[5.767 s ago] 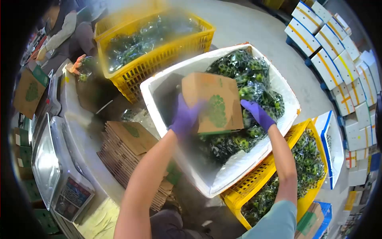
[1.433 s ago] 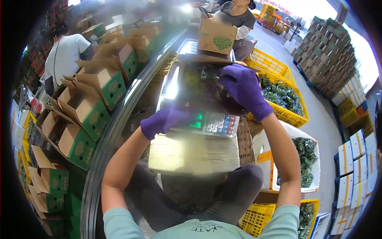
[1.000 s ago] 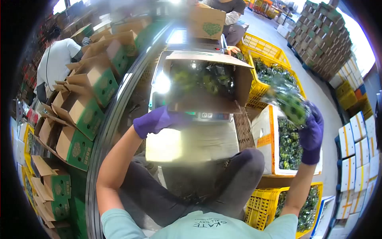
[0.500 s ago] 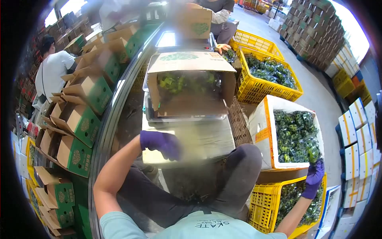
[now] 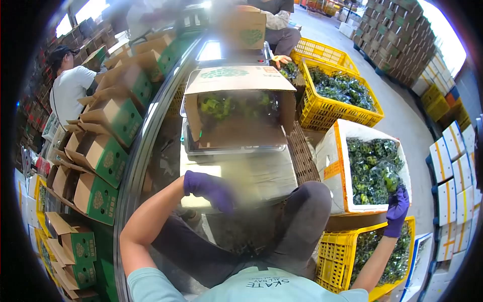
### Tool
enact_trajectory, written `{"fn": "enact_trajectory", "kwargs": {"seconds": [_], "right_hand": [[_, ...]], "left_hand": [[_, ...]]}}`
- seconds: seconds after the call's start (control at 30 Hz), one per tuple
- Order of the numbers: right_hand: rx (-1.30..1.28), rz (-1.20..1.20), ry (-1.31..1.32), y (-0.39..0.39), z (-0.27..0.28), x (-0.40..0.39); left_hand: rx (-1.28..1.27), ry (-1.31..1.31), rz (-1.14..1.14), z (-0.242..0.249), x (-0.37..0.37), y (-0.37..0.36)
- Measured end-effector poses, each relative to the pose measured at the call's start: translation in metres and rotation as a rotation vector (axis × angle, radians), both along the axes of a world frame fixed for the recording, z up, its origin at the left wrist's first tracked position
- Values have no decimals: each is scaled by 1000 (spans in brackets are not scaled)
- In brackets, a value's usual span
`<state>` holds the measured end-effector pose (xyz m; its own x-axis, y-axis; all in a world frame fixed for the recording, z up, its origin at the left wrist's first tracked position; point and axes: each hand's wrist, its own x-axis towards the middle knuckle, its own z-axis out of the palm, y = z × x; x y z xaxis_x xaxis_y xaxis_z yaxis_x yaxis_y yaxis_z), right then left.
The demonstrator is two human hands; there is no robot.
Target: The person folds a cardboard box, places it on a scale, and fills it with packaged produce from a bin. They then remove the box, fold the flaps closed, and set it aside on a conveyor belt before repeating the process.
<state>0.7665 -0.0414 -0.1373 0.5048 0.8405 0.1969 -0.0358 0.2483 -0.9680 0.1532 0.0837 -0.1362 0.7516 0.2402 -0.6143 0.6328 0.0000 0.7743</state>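
My right hand (image 5: 397, 207), in a purple glove, is closed on a clear plastic bag of green produce (image 5: 389, 182) at the near right corner of a white foam box (image 5: 329, 151). More bagged dark green produce (image 5: 370, 168) fills that box. My left hand (image 5: 210, 190), also gloved in purple, hangs over the near edge of a white-topped stand (image 5: 241, 168); a blurred patch hides its fingertips. Beyond it, an open cardboard carton (image 5: 241, 80) lies on its side on a scale (image 5: 236, 149), with bagged green produce inside.
Green-and-brown open cartons (image 5: 108, 156) line the left side beside a metal rail (image 5: 146, 136). Yellow crates (image 5: 334, 256) of bagged produce stand at right, near and far. A co-worker (image 5: 70, 85) is at the left, another person sits at the back. White boxes (image 5: 448, 186) are stacked far right.
My right hand and the bag it grips have moved slightly up and away from me. My left hand has shifted a little right and down. The co-worker at left has leaned toward the cartons.
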Motion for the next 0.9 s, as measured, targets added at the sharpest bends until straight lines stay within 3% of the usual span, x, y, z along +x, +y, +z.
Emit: {"fn": "enact_trajectory", "kwargs": {"seconds": [0.13, 0.23, 0.33, 0.37, 0.4, 0.43, 0.47, 0.53, 0.57, 0.6, 0.63, 0.67, 0.7, 0.77, 0.83, 0.9], "right_hand": [[39, -132, 67, 6, -35, 67], [44, -195, 171, 11, -41, 84], [85, -227, 64, 16, -36, 69], [86, -231, 69, 25, -38, 73], [38, -310, -377, 38, -39, 78], [-18, -378, -825, 43, -47, 89], [-143, -184, -816, 46, -45, 97], [-76, -144, -557, 63, -48, 83], [-74, -131, -668, 69, -41, 61], [-67, -122, -777, 76, -32, 38], [-28, -71, -642, 80, -23, 6], [-181, -109, -522, 79, 8, -43], [-135, -65, -554, 73, 18, -72], [-214, -6, -561, 60, 21, -90], [-196, 14, -606, 43, 31, -108], [-189, 68, -457, 31, 39, -124]], "left_hand": [[57, 9, -47, 1, 4, -1], [4, -27, 111, 11, 6, -3], [212, 80, -92, 49, 16, 0], [365, -177, 40, 59, 16, -1], [509, -435, 171, 68, 17, -3], [711, -508, 324, 77, 24, -3], [1063, -572, 369, 90, 32, 1], [1864, -308, 327, 113, 47, 18], [1867, -308, 333, 114, 54, 25], [2007, -64, 276, 112, 61, 33], [2131, 186, 210, 110, 66, 42], [2137, 170, 208, 101, 68, 59], [2126, 369, 222, 88, 71, 79], [2111, 489, 259, 82, 74, 93], [2120, 392, 264, 92, 72, 93], [2094, 249, 224, 111, 67, 73]]}}
